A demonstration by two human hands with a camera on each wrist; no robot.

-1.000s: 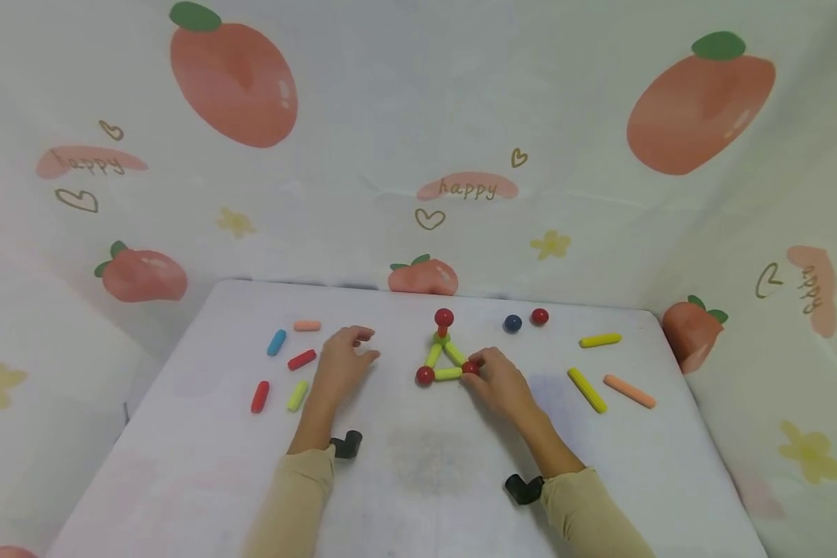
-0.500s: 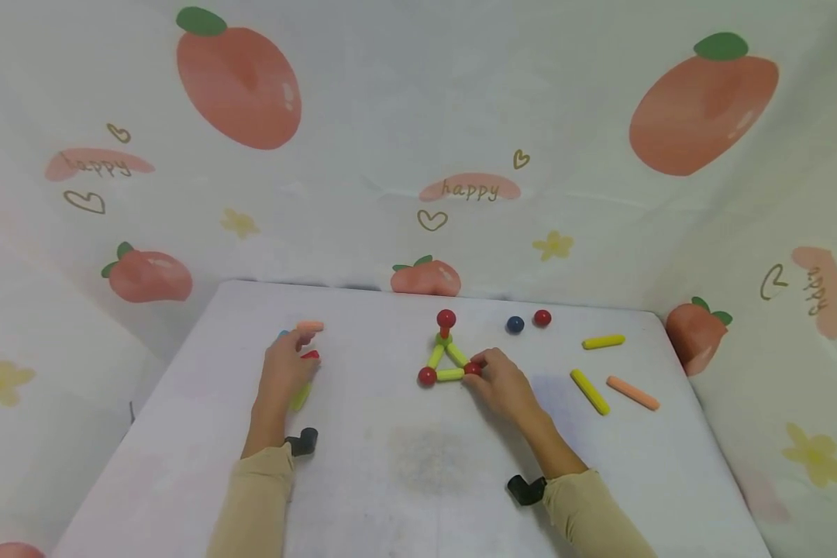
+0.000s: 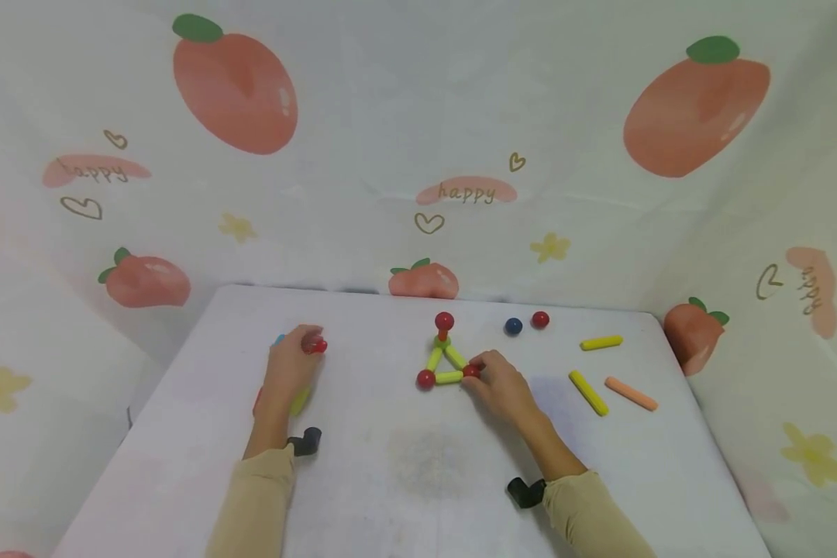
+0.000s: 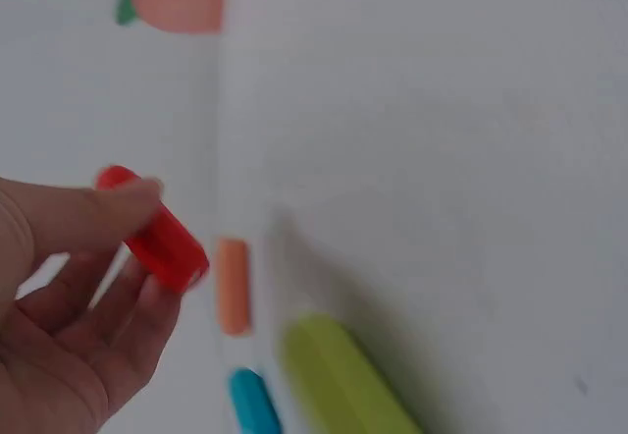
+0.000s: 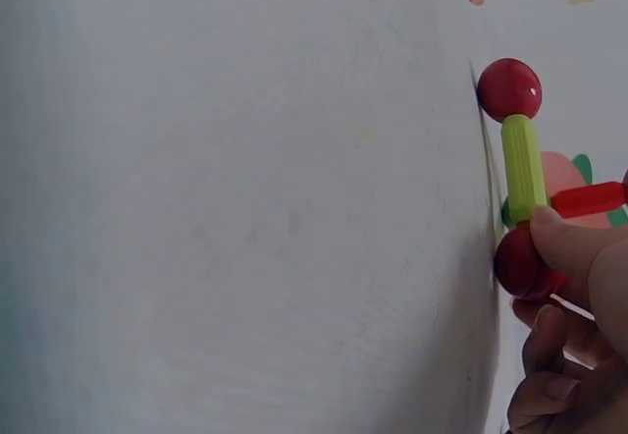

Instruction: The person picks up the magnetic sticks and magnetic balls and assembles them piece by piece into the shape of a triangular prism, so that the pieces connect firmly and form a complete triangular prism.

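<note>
My left hand (image 3: 289,368) pinches a short red stick (image 4: 169,247) between thumb and fingers, raised over the loose sticks at the table's left. Mid-table lies a triangle of light green sticks (image 3: 449,377), with a red ball (image 3: 426,379) at its left front corner and a green ball (image 3: 442,341) at the back. From that back corner a red stick stands upright, topped by another red ball (image 3: 444,321). My right hand (image 3: 505,387) grips the red ball (image 5: 520,262) at the right front corner, thumb beside the green stick; fingers partly cover this ball.
Around the left hand lie a light green stick (image 3: 301,400), an orange stick (image 4: 234,287), a blue stick (image 4: 255,403) and another red stick (image 3: 257,399). At back right are a blue ball (image 3: 513,326) and a red ball (image 3: 540,319); yellow sticks (image 3: 589,392) and an orange one (image 3: 631,394) lie farther right.
My left hand, holding nothing at first, has moved left to the loose sticks and picked up a red one. My right hand keeps its grip at the triangle's corner.
</note>
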